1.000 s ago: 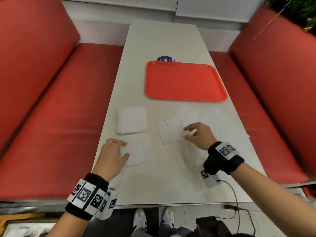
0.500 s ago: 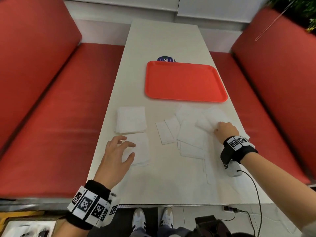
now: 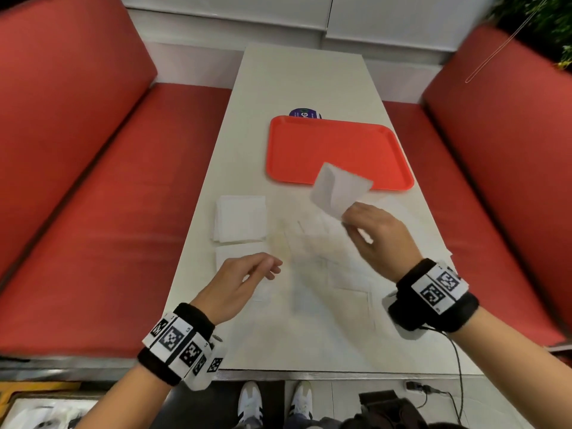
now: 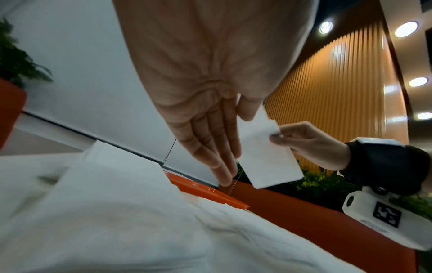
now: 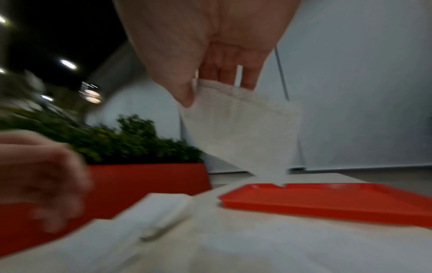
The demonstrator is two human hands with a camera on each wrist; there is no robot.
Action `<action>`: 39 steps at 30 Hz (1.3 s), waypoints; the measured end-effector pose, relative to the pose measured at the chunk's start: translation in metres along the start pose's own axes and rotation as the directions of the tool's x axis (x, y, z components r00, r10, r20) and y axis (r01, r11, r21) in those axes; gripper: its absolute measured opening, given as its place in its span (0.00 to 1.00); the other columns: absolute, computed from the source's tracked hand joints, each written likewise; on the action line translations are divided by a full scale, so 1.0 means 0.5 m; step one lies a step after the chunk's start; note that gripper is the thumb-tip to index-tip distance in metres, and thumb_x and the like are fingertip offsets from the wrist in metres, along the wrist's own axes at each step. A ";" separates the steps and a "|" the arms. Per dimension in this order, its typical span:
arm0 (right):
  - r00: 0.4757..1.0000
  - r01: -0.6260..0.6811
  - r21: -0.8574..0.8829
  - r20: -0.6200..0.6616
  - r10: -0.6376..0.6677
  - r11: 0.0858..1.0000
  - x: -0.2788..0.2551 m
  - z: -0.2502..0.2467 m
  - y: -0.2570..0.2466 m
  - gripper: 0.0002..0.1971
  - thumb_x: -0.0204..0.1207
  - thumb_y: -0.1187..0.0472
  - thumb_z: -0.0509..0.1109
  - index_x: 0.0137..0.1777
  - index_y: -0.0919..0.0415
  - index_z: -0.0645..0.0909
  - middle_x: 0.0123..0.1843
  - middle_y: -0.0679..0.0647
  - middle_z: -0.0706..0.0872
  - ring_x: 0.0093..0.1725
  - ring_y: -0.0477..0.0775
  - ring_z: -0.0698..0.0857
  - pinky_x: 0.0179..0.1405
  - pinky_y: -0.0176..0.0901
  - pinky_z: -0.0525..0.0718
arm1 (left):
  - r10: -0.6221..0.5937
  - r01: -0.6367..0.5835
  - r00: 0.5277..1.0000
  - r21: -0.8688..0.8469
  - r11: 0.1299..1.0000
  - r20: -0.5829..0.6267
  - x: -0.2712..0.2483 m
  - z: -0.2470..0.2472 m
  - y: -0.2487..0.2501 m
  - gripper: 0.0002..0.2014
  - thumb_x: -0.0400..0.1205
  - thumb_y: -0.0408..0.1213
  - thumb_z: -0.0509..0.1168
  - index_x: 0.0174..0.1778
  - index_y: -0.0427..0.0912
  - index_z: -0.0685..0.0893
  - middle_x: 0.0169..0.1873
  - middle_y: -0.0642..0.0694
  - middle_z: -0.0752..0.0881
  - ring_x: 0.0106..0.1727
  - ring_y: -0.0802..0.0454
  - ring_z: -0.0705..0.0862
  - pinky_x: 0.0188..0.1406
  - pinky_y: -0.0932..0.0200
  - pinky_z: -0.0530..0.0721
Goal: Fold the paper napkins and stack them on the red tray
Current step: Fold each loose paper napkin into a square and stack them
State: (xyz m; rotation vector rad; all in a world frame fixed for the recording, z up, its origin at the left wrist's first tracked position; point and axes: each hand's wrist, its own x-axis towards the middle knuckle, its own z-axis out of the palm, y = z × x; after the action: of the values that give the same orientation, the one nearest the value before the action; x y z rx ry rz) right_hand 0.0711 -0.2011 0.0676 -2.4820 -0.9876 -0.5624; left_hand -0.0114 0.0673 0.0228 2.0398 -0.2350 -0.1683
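1. In the head view the right hand (image 3: 376,235) pinches 1 white napkin (image 3: 339,190) by its near corner, raised off the worktop (image 3: 303,72); its far part overlaps the near rim of the red tray (image 3: 334,147) ahead of that hand.
2. The right wrist view alone shows thumb and fingers (image 5: 250,77) clamping the napkin's top edge.
3. The left wrist view shows the left hand (image 4: 210,92) with straight, relaxed fingers, holding nothing, the napkin just beside its fingertips.
4. Just ahead of the left hand lies a napkin stack (image 3: 241,219); loose napkins, blurred, lie between the 2 hands.
5. 0.5 s ago the right hand rested on the loose napkins; now it has lifted 1, and the left hand has risen off the worktop.
6. Red bench seats (image 3: 93,196) flank the worktop; green plants (image 5: 131,140) show behind.
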 end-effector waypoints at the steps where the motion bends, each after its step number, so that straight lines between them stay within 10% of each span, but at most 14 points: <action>1: 0.995 0.098 0.043 -0.009 -0.098 0.994 0.006 -0.001 -0.024 0.05 0.79 0.67 0.66 0.49 0.57 0.81 0.44 0.54 0.86 0.46 0.60 0.81 0.42 0.48 0.78 | -0.009 0.008 1.000 -0.087 0.996 -0.007 0.007 0.002 0.002 0.18 0.89 0.45 0.51 0.58 0.44 0.86 0.48 0.51 0.91 0.49 0.55 0.89 0.51 0.58 0.83; 7: 0.947 0.321 0.148 -0.026 -0.321 0.935 -0.009 0.015 -0.106 0.12 0.84 0.60 0.60 0.47 0.48 0.85 0.67 0.55 0.86 0.65 0.64 0.80 0.52 0.56 0.78 | -0.126 0.109 0.992 -0.678 0.727 0.025 0.013 -0.012 0.045 0.45 0.76 0.67 0.32 0.49 0.41 0.91 0.37 0.28 0.90 0.33 0.34 0.88 0.30 0.57 0.81; 10: 0.954 0.295 0.147 0.004 -0.298 0.944 -0.019 0.022 -0.107 0.19 0.79 0.67 0.65 0.56 0.41 0.89 0.74 0.54 0.79 0.67 0.62 0.78 0.55 0.58 0.77 | -0.172 0.099 0.985 -0.755 0.649 -0.018 0.006 -0.025 0.050 0.37 0.78 0.64 0.52 0.51 0.31 0.88 0.37 0.36 0.89 0.34 0.43 0.87 0.31 0.60 0.80; 13: 0.973 0.232 0.197 -0.049 -0.227 0.953 -0.021 0.028 -0.106 0.19 0.77 0.70 0.68 0.59 0.47 0.89 0.74 0.56 0.79 0.66 0.62 0.78 0.56 0.56 0.78 | -0.146 0.033 0.983 -0.683 0.730 -0.108 0.000 -0.031 0.041 0.16 0.76 0.39 0.69 0.53 0.30 0.87 0.44 0.39 0.92 0.43 0.45 0.91 0.37 0.60 0.86; 17: 0.983 -0.010 0.363 -0.168 0.077 0.932 -0.023 0.029 -0.119 0.21 0.74 0.69 0.76 0.68 0.61 0.82 0.68 0.54 0.85 0.59 0.56 0.83 0.59 0.46 0.83 | -0.138 -0.027 0.968 -0.630 0.776 -0.211 -0.010 -0.032 0.042 0.14 0.75 0.33 0.70 0.55 0.33 0.88 0.51 0.40 0.92 0.52 0.44 0.91 0.47 0.58 0.88; 22: 0.894 -0.357 0.737 0.091 0.439 0.574 -0.017 0.033 -0.122 0.14 0.79 0.53 0.68 0.57 0.61 0.86 0.42 0.53 0.91 0.40 0.55 0.90 0.44 0.49 0.87 | -0.126 -0.073 0.956 -0.634 0.770 -0.264 -0.010 -0.032 0.053 0.11 0.78 0.28 0.68 0.56 0.34 0.87 0.51 0.42 0.92 0.53 0.46 0.91 0.51 0.57 0.89; 33: 0.781 -0.547 0.823 0.438 0.445 0.150 0.007 0.062 -0.145 0.09 0.78 0.64 0.70 0.55 0.66 0.88 0.39 0.58 0.92 0.41 0.52 0.91 0.42 0.45 0.89 | -0.142 -0.015 0.961 -0.555 0.832 -0.239 -0.011 -0.033 0.043 0.13 0.79 0.35 0.67 0.56 0.33 0.88 0.50 0.40 0.92 0.53 0.41 0.90 0.53 0.42 0.87; 39: 0.733 -0.578 0.810 0.461 0.499 0.101 0.003 0.074 -0.151 0.11 0.80 0.62 0.68 0.55 0.67 0.88 0.49 0.71 0.90 0.47 0.58 0.90 0.49 0.54 0.88 | -0.157 0.006 0.961 -0.551 0.835 -0.227 -0.019 -0.034 0.034 0.12 0.78 0.37 0.66 0.48 0.31 0.90 0.45 0.42 0.92 0.48 0.46 0.90 0.50 0.46 0.87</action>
State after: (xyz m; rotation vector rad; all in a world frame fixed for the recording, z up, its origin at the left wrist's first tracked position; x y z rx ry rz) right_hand 0.0259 -0.1312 0.0541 -1.5073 -0.1323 0.3444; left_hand -0.0185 0.0764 0.0460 1.4751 0.0702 -0.0086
